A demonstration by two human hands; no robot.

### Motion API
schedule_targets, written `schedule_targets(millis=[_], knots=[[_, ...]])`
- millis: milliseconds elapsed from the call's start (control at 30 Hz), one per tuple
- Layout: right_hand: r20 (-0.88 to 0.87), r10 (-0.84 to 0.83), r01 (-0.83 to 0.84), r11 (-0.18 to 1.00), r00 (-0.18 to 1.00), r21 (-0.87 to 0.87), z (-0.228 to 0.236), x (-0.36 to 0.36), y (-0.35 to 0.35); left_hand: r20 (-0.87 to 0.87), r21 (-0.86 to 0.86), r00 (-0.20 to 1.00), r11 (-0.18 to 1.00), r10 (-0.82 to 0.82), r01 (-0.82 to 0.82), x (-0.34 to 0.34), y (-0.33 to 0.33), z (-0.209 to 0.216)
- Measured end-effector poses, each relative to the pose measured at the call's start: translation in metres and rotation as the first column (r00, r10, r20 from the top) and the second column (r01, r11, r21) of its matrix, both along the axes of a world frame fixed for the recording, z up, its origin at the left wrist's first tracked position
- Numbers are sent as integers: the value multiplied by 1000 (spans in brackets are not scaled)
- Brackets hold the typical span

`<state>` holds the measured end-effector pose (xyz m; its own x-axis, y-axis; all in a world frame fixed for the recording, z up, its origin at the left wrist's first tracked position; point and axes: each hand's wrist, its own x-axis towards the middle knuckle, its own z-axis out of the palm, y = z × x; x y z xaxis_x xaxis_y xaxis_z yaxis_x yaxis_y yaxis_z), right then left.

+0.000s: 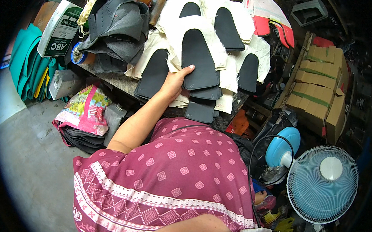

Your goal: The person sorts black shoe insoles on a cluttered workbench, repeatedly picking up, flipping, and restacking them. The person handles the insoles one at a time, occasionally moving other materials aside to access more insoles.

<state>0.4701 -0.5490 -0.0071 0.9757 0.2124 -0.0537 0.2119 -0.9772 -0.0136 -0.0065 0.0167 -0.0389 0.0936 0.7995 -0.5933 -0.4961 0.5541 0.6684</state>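
My left hand (176, 83) grips a tapered black leather-like panel (198, 59) by its left edge. The thumb lies on top, while the other fingers are hidden beneath. Under that panel are frayed white cloth (181, 26) and more black panels (200, 109), their lower ends overlapping. Similar panels on white cloth lie around it: one at the left (154, 74), one at the far right (228, 29) and one nearer right (249, 73). Bare skin (191, 229) shows at the lower edge. My right hand cannot be made out.
Dark grey material (118, 27) is heaped on the table's left, by a blue-rimmed jar (80, 54). Green cloth (25, 65) and a pink patterned bag (88, 110) are at left. Cardboard boxes (317, 83) and a blue fan (322, 184) stand at right.
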Motion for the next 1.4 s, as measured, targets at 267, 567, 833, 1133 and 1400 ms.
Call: schedule_targets(millis=[267, 567, 833, 1133, 1400], knots=[[-48, -27, 28, 999, 998, 31, 5, -4, 5, 20, -2, 1000, 1000, 19, -19, 0, -1, -2], [-130, -93, 108, 988, 987, 114, 14, -16, 5, 21, -11, 1000, 1000, 14, -13, -1, -1, -10], [-295, -166, 243, 938, 941, 248, 24, -17, 5, 20, 19, 999, 999, 26, -27, 0, -1, -6], [-291, -100, 153, 974, 951, 167, 42, -22, 24, -11, 2, 1000, 1000, -3, 3, -2, -2, -7], [-327, -227, 287, 947, 917, 146, 38, -8, 31, -9, 39, 1000, 999, 23, -23, 0, -1, -12]])
